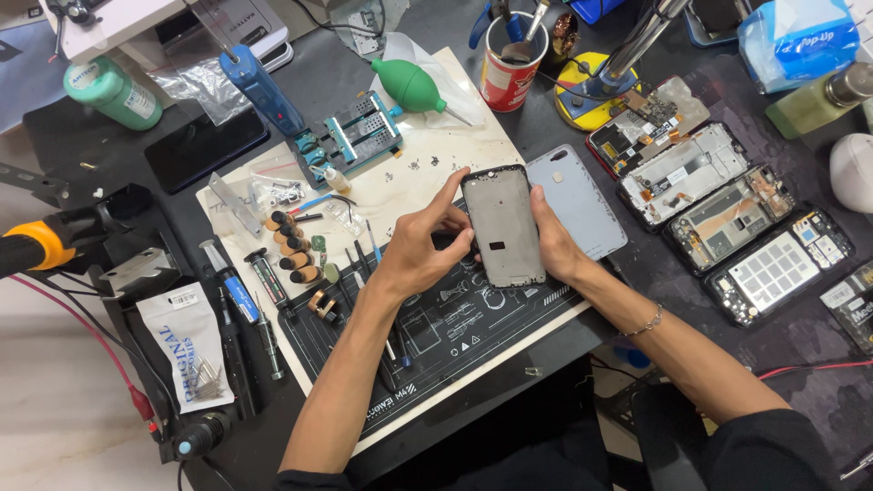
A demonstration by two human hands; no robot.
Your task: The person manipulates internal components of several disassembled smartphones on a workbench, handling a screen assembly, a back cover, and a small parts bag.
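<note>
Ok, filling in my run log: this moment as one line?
left hand: grips phone frame | right hand: supports frame | under: work mat

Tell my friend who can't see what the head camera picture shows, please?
Two hands hold up a grey phone frame over a black work mat: the left hand grips its left edge, the right hand its right. A pale blue phone back cover lies beside it, with a row of opened phones to the right and small tools on the left.

A phone repair workshop: opened phones (727, 205) lie in a row at right, screwdrivers (241, 305) at left, a dark worktop (818, 382) beneath.
</note>
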